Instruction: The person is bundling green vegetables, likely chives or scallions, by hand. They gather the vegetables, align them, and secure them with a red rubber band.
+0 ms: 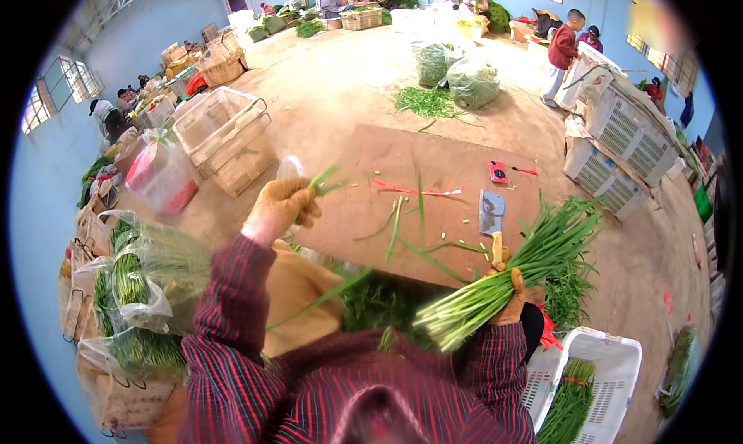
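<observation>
Right hand (pixel 508 311) is wrapped around a bundle of green stalks (pixel 535 250), pale ends pointing out to its left. From where I'm standing, left hand (pixel 283 205) is raised, closed on loose blades (pixel 325 179). Cleaver (pixel 491 213) lies just beyond right hand.

- Can't see palm of left hand (pixel 285 202) or ends of green leaves (pixel 326 178) inside; tips blurred near left edge of board (pixel 457 154).
- Covered by stalk bundle (pixel 480 293): board's near right corner, palm of right hand (pixel 511 303).
- Cut off by lower picture edge: white crate (pixel 617 374), striped top (pixel 325 405).
</observation>
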